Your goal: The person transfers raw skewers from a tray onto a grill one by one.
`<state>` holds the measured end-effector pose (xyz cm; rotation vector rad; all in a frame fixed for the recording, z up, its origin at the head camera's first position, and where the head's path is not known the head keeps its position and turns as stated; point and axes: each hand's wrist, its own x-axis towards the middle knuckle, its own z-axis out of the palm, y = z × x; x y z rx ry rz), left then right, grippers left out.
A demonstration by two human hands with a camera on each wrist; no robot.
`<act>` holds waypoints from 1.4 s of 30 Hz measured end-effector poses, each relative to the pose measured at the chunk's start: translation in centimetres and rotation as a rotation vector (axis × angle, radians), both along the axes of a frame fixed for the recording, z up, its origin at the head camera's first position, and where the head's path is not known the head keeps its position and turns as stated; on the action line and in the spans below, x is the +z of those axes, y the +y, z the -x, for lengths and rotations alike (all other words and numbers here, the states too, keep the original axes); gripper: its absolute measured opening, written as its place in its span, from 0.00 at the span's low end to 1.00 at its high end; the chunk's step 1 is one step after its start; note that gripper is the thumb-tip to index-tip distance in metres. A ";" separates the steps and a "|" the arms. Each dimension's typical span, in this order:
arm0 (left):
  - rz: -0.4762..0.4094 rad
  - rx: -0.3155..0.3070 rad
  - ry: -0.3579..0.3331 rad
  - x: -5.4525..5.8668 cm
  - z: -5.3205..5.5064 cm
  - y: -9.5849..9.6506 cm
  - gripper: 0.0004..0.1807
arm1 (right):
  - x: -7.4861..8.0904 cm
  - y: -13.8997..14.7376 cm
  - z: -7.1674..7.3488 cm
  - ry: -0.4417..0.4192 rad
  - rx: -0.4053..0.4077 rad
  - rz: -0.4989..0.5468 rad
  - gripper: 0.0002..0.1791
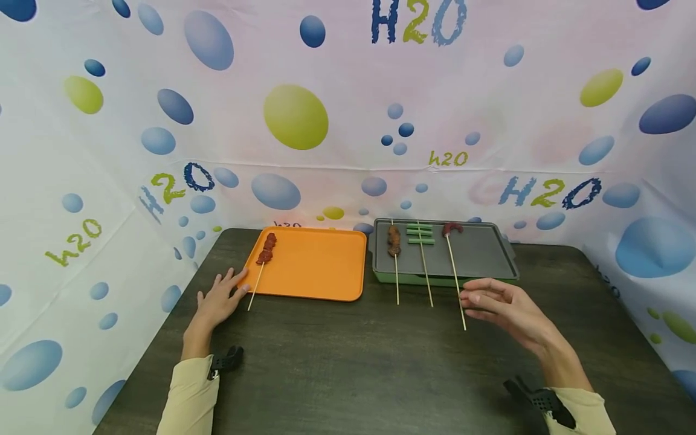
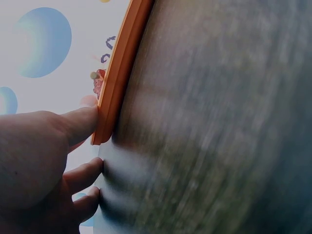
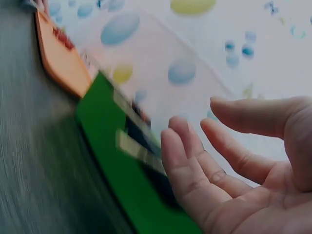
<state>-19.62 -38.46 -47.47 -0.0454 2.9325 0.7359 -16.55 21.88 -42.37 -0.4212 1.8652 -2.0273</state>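
Right hand [image 1: 505, 308] beside the curled red skewer [image 1: 447, 229], grasp not made

The step in hand looks like the handling of a skewer between pan and tray; whether it is being fetched or set down, I cannot tell. The curled red skewer lies on the grey pan [image 1: 484, 254], its stick jutting past the near edge. The right hand is by that stick, thumb apart from loosely bent fingers, with nothing in its grasp; whether a fingertip touches the wood is unclear. If it is to be picked up, the next move calls for a thumb-and-finger pinch on the stick.

The left hand [image 1: 217, 300] is released, fingers spread at the near left corner of the orange tray [image 1: 321, 263], thumb against its rim.

Count: 4 skewers. On the pan are 3: 1 brown meat skewer [image 1: 394, 241], 1 green skewer [image 1: 420, 241] with 3 green pieces, and the 1 curled red. On the orange tray is 1 red chunk skewer [image 1: 266, 249]. There is 1 tray and 1 pan, side by side on 1 dark counter [image 1: 348, 368].
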 end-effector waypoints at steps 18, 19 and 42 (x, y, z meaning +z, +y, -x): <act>-0.011 0.018 0.001 -0.2 0.5 0.2 0.35 | -0.8 -14.2 -1.8 -0.050 0.283 -0.069 0.30; -0.012 0.017 0.002 -0.2 0.4 0.2 0.35 | -1.2 -15.0 -1.8 -0.070 0.287 -0.058 0.31; -0.001 0.020 0.011 -0.1 0.1 0.2 0.34 | -4.9 -33.0 1.6 -0.512 0.282 0.319 0.34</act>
